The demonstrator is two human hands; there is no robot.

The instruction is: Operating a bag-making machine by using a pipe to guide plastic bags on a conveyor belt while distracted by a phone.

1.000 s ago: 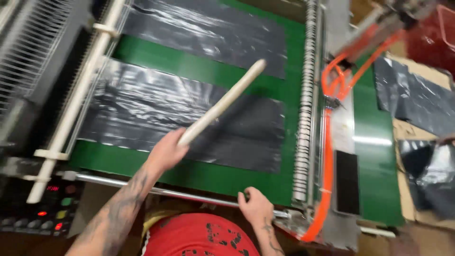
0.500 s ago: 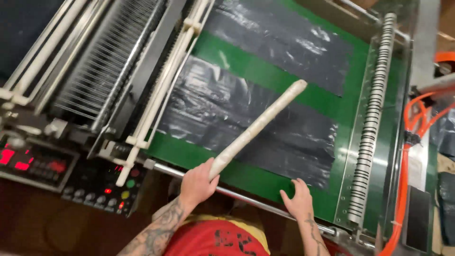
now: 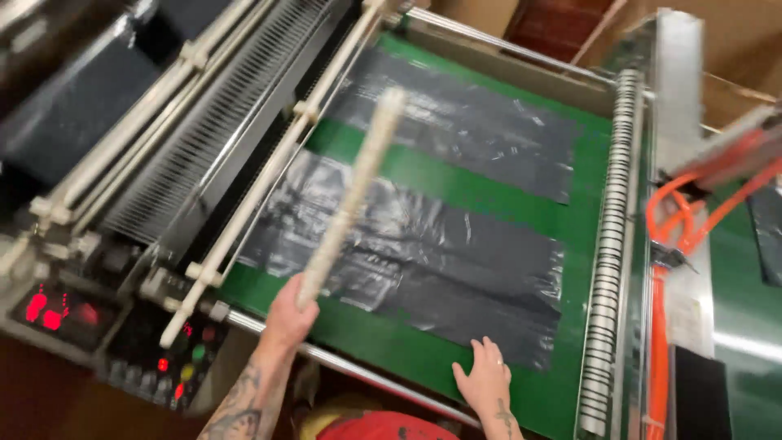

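Note:
My left hand (image 3: 287, 314) grips the near end of a long pale stick (image 3: 349, 200), which slants up and away over a green conveyor belt (image 3: 489, 175). A near sheet of black plastic film (image 3: 423, 261) lies flat on the belt under the stick. A second black sheet (image 3: 472, 130) lies farther back. My right hand (image 3: 485, 376) rests flat, fingers spread, on the belt at the near edge of the front sheet.
White rollers and a ribbed metal rack (image 3: 204, 155) run along the belt's left side. A control panel with red lit readouts (image 3: 61, 310) sits at the lower left. A coiled roller (image 3: 612, 244) and orange hoses (image 3: 676, 236) flank the right.
The stick has swung from pointing up-right to pointing nearly straight away. The view has shifted, and my right hand has moved onto the belt at the sheet's edge.

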